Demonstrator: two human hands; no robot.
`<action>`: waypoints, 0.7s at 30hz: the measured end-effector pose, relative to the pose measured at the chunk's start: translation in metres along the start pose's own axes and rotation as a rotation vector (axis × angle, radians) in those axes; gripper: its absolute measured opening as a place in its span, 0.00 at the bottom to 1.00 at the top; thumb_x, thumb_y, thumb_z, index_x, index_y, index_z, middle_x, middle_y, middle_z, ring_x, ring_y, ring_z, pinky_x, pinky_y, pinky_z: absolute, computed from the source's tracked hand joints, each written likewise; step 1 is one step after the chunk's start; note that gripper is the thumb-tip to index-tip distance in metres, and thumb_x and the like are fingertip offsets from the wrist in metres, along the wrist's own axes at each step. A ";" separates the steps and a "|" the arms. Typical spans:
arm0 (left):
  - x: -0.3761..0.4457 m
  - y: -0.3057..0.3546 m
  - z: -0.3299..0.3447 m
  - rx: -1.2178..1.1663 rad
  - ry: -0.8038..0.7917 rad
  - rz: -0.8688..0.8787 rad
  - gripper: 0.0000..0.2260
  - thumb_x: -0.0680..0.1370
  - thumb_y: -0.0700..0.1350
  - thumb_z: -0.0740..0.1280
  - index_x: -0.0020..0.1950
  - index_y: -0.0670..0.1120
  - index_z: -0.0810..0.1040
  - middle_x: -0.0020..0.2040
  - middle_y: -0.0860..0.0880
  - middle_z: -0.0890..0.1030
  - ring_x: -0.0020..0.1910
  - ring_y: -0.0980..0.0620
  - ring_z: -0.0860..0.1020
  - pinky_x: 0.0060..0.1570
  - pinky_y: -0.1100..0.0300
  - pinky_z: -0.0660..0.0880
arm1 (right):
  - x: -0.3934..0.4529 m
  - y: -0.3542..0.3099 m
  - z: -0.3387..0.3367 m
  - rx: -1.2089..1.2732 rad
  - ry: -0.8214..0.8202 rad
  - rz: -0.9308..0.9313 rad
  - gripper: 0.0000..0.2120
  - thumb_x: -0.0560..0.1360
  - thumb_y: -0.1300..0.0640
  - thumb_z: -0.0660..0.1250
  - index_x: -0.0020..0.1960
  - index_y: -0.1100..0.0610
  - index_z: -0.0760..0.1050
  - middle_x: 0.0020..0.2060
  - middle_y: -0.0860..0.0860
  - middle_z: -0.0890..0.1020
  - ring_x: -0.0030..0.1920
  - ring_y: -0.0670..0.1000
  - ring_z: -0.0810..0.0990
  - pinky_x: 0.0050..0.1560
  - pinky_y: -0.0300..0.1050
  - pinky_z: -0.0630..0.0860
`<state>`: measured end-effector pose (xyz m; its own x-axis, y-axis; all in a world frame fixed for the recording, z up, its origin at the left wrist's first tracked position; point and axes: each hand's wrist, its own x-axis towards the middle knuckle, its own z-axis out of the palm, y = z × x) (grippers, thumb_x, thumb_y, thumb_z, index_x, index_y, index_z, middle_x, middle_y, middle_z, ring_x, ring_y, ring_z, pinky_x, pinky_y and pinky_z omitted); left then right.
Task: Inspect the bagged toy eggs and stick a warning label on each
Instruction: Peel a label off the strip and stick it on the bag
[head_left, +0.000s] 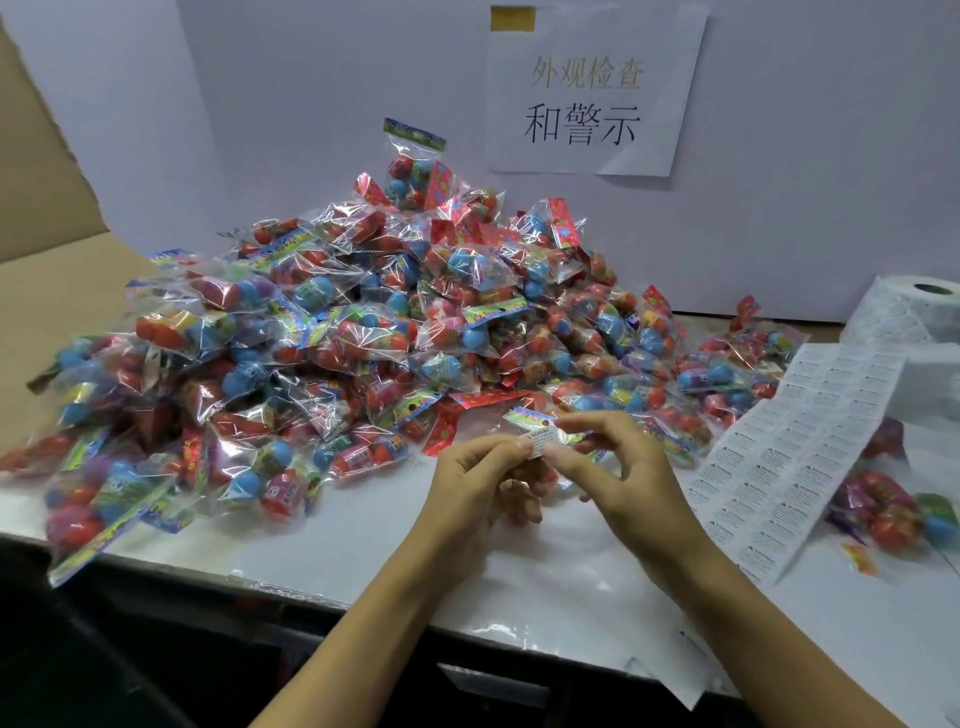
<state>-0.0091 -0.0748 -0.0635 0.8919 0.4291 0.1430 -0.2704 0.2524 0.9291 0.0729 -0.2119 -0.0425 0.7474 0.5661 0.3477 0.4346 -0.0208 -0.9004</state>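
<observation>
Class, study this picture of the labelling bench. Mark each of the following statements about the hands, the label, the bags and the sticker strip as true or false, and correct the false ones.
1. Both hands hold one bagged toy over the table. True: the left hand and right hand meet at the held bag.
2. A white warning label sits between the fingertips. True.
3. The strip of labels lies to the person's left. False: it lies to the right, running from a roll.
4. The big pile of bags is stacked in a box. False: it lies loose on the table.
5. A paper sign is taped to the back wall. True.
</observation>
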 end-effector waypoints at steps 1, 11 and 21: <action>0.000 -0.001 0.000 0.008 0.002 0.013 0.09 0.76 0.45 0.69 0.41 0.42 0.86 0.34 0.42 0.81 0.30 0.49 0.77 0.27 0.58 0.73 | 0.001 0.002 0.000 0.060 0.004 0.054 0.07 0.73 0.53 0.77 0.49 0.51 0.83 0.47 0.44 0.82 0.47 0.43 0.80 0.45 0.46 0.76; -0.001 0.002 0.000 0.568 0.152 0.339 0.12 0.80 0.41 0.71 0.40 0.56 0.84 0.34 0.54 0.82 0.31 0.56 0.78 0.34 0.66 0.73 | 0.001 0.009 -0.010 -0.028 0.227 -0.133 0.05 0.73 0.59 0.77 0.41 0.51 0.83 0.44 0.45 0.82 0.47 0.45 0.81 0.39 0.35 0.76; 0.012 0.004 -0.022 1.335 0.149 -0.118 0.32 0.70 0.74 0.61 0.52 0.46 0.80 0.53 0.51 0.68 0.58 0.48 0.66 0.62 0.53 0.67 | 0.020 0.026 -0.008 0.370 0.198 0.170 0.06 0.74 0.58 0.76 0.48 0.48 0.84 0.45 0.47 0.86 0.49 0.51 0.85 0.36 0.39 0.79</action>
<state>-0.0072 -0.0492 -0.0658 0.8145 0.5745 0.0811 0.4373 -0.6998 0.5648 0.1029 -0.2082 -0.0566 0.8899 0.4108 0.1981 0.1157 0.2168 -0.9693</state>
